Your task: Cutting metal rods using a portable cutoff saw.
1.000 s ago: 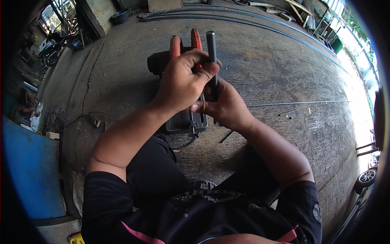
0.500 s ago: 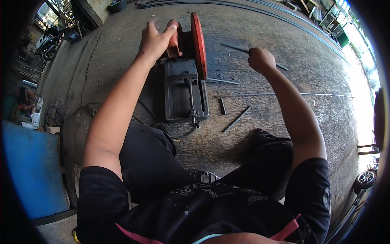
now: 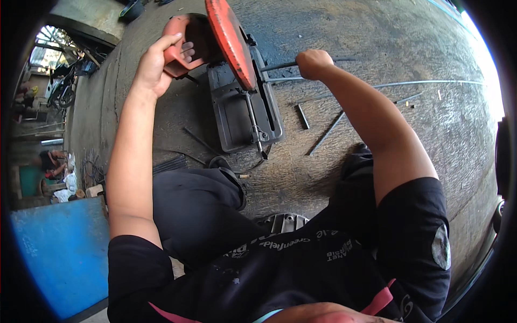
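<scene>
A chop saw stands on the floor in front of me, with a red blade guard (image 3: 229, 40) above a dark metal base (image 3: 222, 116). Its red loop handle (image 3: 175, 56) is in my left hand (image 3: 156, 62), fingers passing through the opening and thumb on top. My right hand (image 3: 315, 64) is closed around a dark metal rod (image 3: 343, 58). The rod's left end reaches the saw's right side, beside the guard; whether it touches the base I cannot tell. Just below it, a longer thin metal bar (image 3: 388, 84) extends to the right across the floor.
Short cut pieces (image 3: 303, 116) and a longer cut rod (image 3: 326, 134) lie right of the saw. A bundle of dark rods (image 3: 169, 163) is by my left leg. A blue panel (image 3: 62, 253) stands at lower left. Another person (image 3: 53, 161) is at the far left.
My left hand has wrapped its fingers through the saw handle, where it earlier rested with fingers raised. My right hand has brought the rod leftward to the saw. The view has shifted.
</scene>
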A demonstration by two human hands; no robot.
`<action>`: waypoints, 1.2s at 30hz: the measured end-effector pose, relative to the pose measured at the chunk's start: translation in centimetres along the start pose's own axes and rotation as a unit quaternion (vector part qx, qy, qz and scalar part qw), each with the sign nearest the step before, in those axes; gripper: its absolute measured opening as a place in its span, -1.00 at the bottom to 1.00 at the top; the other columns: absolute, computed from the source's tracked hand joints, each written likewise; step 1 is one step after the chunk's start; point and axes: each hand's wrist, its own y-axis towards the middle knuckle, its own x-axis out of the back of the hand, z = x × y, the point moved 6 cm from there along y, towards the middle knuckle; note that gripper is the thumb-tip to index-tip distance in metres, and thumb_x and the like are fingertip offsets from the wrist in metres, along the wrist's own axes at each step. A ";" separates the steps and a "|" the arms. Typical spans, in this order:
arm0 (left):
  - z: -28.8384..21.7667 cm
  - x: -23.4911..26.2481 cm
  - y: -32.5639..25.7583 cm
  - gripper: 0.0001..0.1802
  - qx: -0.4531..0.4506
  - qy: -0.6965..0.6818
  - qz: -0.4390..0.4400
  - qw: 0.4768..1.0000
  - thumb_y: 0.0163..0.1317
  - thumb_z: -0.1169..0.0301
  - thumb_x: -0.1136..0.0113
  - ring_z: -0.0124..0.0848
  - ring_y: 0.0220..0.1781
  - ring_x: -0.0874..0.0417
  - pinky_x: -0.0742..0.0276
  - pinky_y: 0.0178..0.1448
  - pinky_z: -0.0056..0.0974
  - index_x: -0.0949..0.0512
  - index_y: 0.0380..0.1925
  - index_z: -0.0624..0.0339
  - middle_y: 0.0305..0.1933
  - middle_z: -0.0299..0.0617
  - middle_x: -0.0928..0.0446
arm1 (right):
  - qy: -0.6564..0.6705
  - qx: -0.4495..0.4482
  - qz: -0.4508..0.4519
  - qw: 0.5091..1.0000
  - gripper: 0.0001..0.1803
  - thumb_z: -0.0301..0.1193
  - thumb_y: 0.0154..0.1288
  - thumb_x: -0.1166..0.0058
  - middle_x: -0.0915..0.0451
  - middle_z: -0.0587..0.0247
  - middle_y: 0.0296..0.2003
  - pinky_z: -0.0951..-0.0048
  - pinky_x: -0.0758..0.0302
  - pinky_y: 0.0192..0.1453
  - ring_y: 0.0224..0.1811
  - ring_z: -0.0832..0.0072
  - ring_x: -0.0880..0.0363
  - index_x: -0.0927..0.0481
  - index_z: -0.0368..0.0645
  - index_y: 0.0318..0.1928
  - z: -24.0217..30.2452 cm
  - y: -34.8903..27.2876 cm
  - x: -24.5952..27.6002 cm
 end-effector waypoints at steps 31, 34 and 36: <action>0.6 0.8 -0.1 -0.52 -0.112 0.043 -0.020 0.993 0.19 0.35 -0.11 -0.41 -0.17 -0.51 -0.56 -0.06 -0.25 -0.26 0.08 0.23 -0.12 -0.10 -0.46 | 0.018 0.038 0.065 0.997 -0.77 -0.48 0.12 -0.04 -0.66 0.11 -0.18 0.27 -0.55 -0.03 -0.08 0.24 -0.63 -0.67 -0.14 -0.20 2.5 2.0 -4.4; 0.7 1.1 0.0 -0.53 -0.108 0.040 -0.020 0.993 0.19 0.35 -0.11 -0.40 -0.17 -0.52 -0.56 -0.06 -0.24 -0.25 0.07 0.23 -0.12 -0.09 -0.46 | 0.022 0.040 0.071 0.996 -0.77 -0.48 0.10 -0.06 -0.66 0.13 -0.20 0.27 -0.56 -0.05 -0.10 0.26 -0.64 -0.67 -0.14 -0.21 2.6 2.1 -4.4; 0.8 1.1 0.0 -0.53 -0.105 0.034 -0.024 0.994 0.19 0.35 -0.10 -0.40 -0.18 -0.52 -0.55 -0.05 -0.24 -0.25 0.07 0.23 -0.12 -0.08 -0.46 | 0.025 0.035 0.079 0.996 -0.77 -0.48 0.09 -0.07 -0.67 0.13 -0.21 0.27 -0.56 -0.06 -0.11 0.27 -0.65 -0.67 -0.14 -0.21 2.6 2.2 -4.4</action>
